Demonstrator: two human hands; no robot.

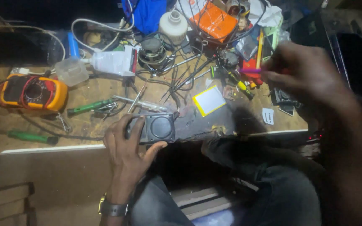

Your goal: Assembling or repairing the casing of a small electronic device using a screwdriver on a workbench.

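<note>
Wooden desk (84, 90), worn and stained, runs across the view; its near edge meets the person's lap. Dim room, light falling on the desk only; dark floor and part of a wooden chair at lower left.

Left hand (126, 152) sits at the desk's near edge, grip closed around the left end of a small black speaker box (158, 127). Thumb under the box's lower edge, fingers wrapped over the left side. The box lies flat, round cone facing up, long axis running left to right along the desk edge.

Right hand (310, 75) is raised over the cluttered right side of the desk, blurred. Grip pinches a thin pink-red tool (252, 71), its shaft pointing left. What kind of tool it is cannot be told.

Key relation: the speaker box lies down and to the left of the right hand, well apart from it; the left hand is already on the box and far nearer.

Other things, by size: orange multimeter (32, 92) at far left; orange case (214, 20) at top; white plastic bottle (173, 26); loose speaker driver (151, 52); yellow-edged white card (209, 100) just right of the box; green-handled screwdriver (32, 137) near the left edge; tangled black wires mid-desk.
</note>
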